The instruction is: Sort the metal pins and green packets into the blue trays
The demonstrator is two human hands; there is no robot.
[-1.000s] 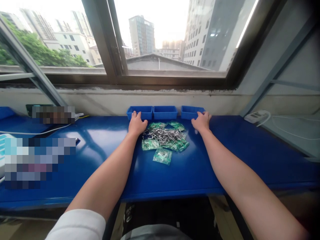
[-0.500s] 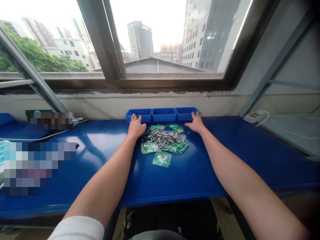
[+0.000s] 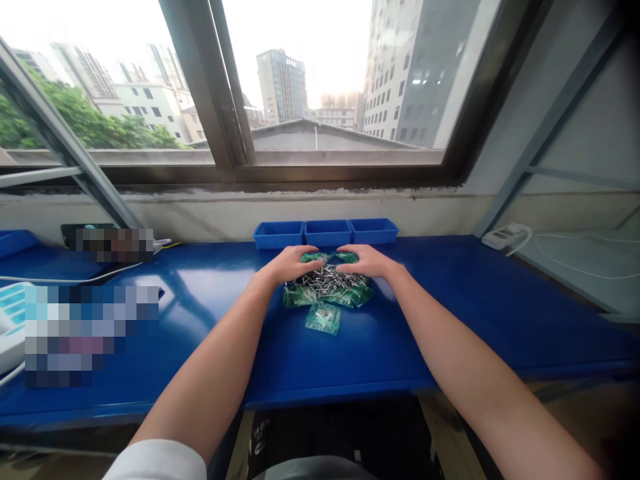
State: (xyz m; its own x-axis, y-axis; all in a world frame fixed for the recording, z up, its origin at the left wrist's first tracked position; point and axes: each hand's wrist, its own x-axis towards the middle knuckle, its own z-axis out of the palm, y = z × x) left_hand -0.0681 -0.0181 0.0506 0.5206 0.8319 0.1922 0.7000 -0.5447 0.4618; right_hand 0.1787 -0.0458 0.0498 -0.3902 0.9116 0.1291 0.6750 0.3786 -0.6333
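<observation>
Head view, nearest first, with clock hours read around the heap of metal pieces: the blue table spreads toward the person, and a green packet lies flat at 6 o'clock. More packets fringe the heap at 8 and 4 o'clock, and the heap itself lies loose and undivided among them. The left hand curves at 10 o'clock and the right hand at 2 o'clock; both have thumbs parted from bent fingers, with nothing seen gripped. Whether the fingertips touch anything beneath, I cannot tell. Farther packets show at 11 and 1 o'clock, partly behind the hands. Beyond, at 12 o'clock, three blue bins stand end to end in front of the wall. As a judgement, the bins look set out, while the pieces and packets look undealt with, lying together outside them.
</observation>
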